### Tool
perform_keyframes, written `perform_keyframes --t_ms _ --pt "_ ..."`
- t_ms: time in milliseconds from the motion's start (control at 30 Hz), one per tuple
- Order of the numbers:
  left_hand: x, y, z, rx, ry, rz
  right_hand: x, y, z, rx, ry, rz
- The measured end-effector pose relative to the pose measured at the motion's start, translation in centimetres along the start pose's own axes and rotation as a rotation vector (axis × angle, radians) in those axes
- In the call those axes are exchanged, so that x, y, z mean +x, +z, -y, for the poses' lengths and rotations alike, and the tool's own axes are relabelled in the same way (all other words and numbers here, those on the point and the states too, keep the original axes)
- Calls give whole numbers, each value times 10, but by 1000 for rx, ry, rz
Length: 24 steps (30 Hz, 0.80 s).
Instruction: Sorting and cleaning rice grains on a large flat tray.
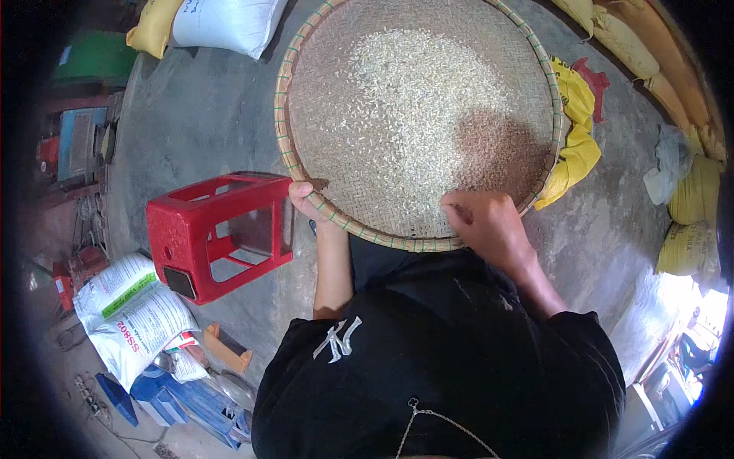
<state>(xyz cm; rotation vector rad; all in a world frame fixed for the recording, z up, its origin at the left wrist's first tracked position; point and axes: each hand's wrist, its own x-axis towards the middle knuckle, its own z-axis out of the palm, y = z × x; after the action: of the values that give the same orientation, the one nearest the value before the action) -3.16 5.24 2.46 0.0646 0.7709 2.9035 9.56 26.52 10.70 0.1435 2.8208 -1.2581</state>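
A round woven bamboo winnowing tray (321,74), its rim bound with green ties, lies before me. Pale grains like rice (424,109) are spread over its middle and right side. My left hand (308,202) grips the rim at the lower left, with the thumb over the edge. Above the lower right part of the tray is my right hand (484,221), its fingers curled in near the grains. Whether it holds anything cannot be told, and a shadow falls on the grains beyond it.
A red plastic stool (180,229) lies on its side at the left, beside the tray. Printed white bags (137,310) are at the lower left. A yellow sack (582,149) lies just right of the tray. Stacked sacks (625,43) line the right side, and a white sack (226,23) stands at the upper left.
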Motion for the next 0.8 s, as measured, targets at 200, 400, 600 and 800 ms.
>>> perform_keyframes --t_ms 200,400,600,800 --pt "-1 3 0 9 -28 1 -1 12 5 1 54 -104" --pt "-2 6 0 52 -22 -36 5 -2 0 182 195 4" --pt "-2 5 0 25 3 -35 6 -31 -23 1214 452 320" --pt "0 -6 1 -1 -18 -16 13 -21 -26 2174 325 583"
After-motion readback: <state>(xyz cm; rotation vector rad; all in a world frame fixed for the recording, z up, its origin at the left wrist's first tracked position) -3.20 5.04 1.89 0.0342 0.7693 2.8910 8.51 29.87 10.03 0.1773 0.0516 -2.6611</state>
